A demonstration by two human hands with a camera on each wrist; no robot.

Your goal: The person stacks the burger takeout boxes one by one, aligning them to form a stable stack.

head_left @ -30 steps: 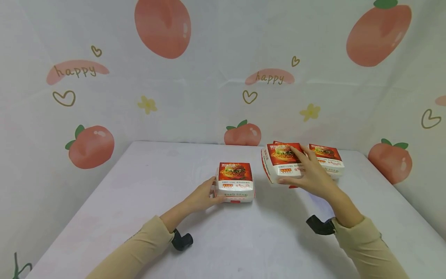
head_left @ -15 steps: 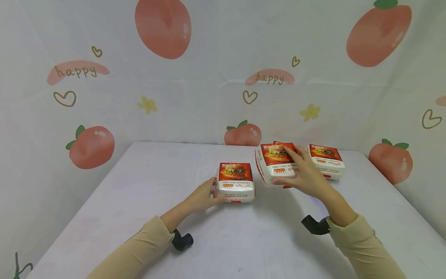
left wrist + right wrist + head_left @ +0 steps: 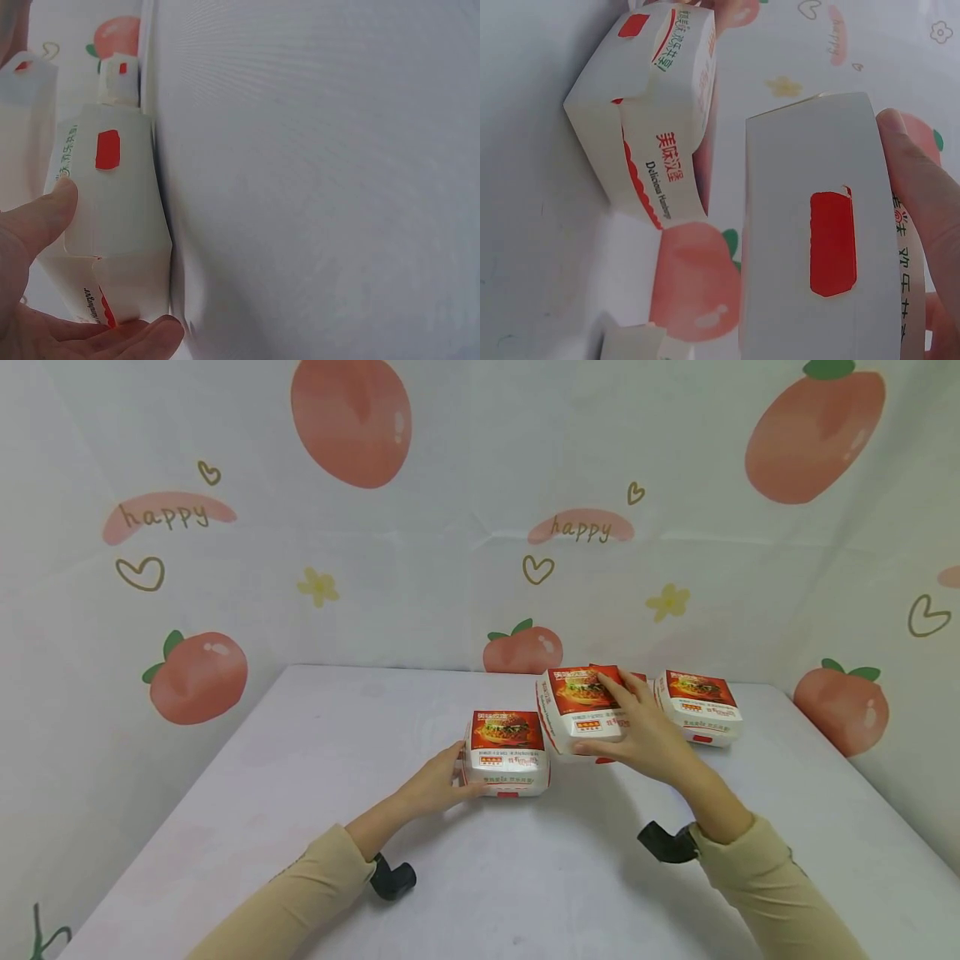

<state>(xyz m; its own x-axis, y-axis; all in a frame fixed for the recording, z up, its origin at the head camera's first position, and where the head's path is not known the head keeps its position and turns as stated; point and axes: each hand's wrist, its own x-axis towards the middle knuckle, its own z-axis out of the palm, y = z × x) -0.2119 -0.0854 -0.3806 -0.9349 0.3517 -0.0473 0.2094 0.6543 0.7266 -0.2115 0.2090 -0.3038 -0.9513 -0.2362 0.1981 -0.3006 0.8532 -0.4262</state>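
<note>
Head view: peach-printed backdrop (image 3: 420, 593), then white desk (image 3: 525, 877), then 4 burger boxes: near box (image 3: 507, 758) on the desk, raised box (image 3: 588, 706) tilted just right of it, hidden box (image 3: 640, 677) partly behind that, far-right box (image 3: 699, 710). Both hands are partly closed: left hand (image 3: 433, 787) holds the near box's side; right hand (image 3: 648, 735) grips the raised box, thumb in front.

A white peach-printed backdrop (image 3: 427, 552) hangs behind a white-covered table (image 3: 525, 877)

Four burger boxes (image 3: 507, 756) — two sleeves (image 3: 296, 893) — one table (image 3: 525, 885).
</note>
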